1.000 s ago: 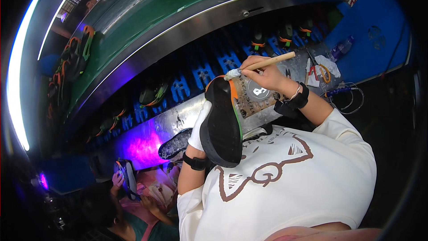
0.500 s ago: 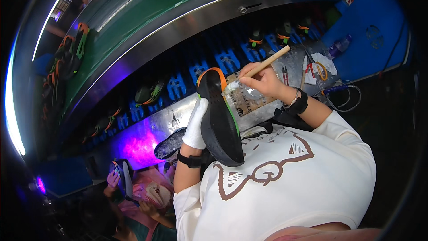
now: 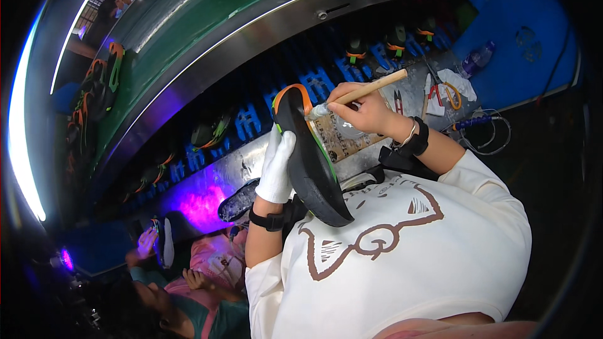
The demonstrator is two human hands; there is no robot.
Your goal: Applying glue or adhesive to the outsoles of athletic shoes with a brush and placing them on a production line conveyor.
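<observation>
A black shoe sole [image 3: 311, 163] with an orange and green rim stands tilted in front of my chest. My left hand [image 3: 277, 164], in a white glove, grips it from the left side. My right hand [image 3: 363, 110] holds a wooden-handled brush [image 3: 364, 91], and its pale bristle tip touches the sole's upper rim near the orange toe.
A metal workbench [image 3: 248, 160] runs under the sole, with scissors [image 3: 443, 91], a plastic bottle [image 3: 476, 59] and cables at its right end. Behind it a conveyor with blue holders [image 3: 317, 81] carries more soles. Another person [image 3: 188, 276] at my left handles a shoe part.
The sole has been raised and turned a little, its toe now higher. My right hand has slid the brush along the rim toward the orange toe.
</observation>
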